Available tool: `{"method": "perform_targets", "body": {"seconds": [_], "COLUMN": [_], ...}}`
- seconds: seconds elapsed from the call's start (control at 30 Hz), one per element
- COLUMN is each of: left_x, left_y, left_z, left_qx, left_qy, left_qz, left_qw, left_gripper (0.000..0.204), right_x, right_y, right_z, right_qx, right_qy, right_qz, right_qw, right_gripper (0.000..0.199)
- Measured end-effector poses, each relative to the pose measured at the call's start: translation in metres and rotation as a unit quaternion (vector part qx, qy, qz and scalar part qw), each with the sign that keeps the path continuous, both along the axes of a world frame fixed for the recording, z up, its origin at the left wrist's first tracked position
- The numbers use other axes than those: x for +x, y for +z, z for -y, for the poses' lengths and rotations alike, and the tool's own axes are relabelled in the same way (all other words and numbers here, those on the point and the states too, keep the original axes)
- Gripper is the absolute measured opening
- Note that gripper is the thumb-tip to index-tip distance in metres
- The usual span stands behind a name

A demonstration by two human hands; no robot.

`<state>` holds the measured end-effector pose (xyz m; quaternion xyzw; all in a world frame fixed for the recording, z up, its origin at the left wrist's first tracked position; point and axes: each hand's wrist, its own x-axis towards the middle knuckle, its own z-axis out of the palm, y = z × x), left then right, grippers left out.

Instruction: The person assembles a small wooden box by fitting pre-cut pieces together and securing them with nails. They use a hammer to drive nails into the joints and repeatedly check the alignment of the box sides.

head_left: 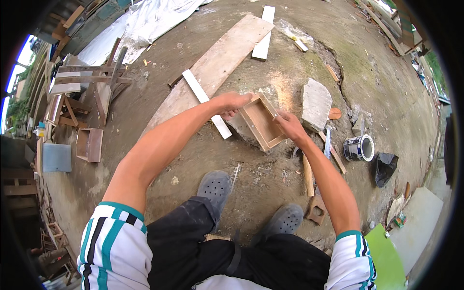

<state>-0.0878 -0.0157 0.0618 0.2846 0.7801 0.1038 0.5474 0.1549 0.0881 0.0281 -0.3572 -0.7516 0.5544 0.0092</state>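
Observation:
A small, shallow wooden box [265,119] with an open top is held tilted in front of me, above the ground. My left hand [234,103] grips its upper left side, fingers curled at the edge. On the opposite side, my right hand [289,126] closes on the right wall, with the thumb near the rim. The inside of the box shows a plain wooden bottom. Behind and below it lies a grey stone [240,126], partly covered by the box. A wooden handle [308,176] lies on the ground beneath my right forearm, beside a saw blade [328,142].
A long plank [220,65] and a white-faced strip [199,92] lie ahead to the left. To the right are a rough stone slab [316,104], a metal can [359,148] and a black plastic bag [385,169]. Another wooden box [90,145] stands at far left near scrap wood.

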Motion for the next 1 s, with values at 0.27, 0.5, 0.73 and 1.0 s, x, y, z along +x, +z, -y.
{"method": "perform_targets", "body": {"seconds": [0.27,0.5,0.73,1.0], "left_x": [0.004,0.038,0.056,0.060], "left_y": [-0.001,-0.030,-0.031,-0.033], "left_z": [0.013,0.020,0.018,0.013], "left_qx": [0.123,0.252,0.252,0.210], "left_qy": [-0.126,-0.086,-0.024,-0.016], "left_qz": [-0.151,-0.243,-0.293,-0.318], "left_qw": [0.973,0.933,0.922,0.924], "left_gripper": [0.056,0.054,0.042,0.040], "right_x": [-0.001,-0.005,-0.002,-0.002], "right_y": [-0.016,-0.020,-0.010,-0.021], "right_z": [-0.016,-0.009,-0.002,-0.005], "right_qx": [0.117,0.125,0.171,0.173], "right_qy": [0.082,0.064,0.086,0.095], "right_qz": [0.000,-0.027,0.001,0.002], "right_qw": [0.990,0.990,0.982,0.980], "right_gripper": [0.052,0.046,0.047,0.045]}}
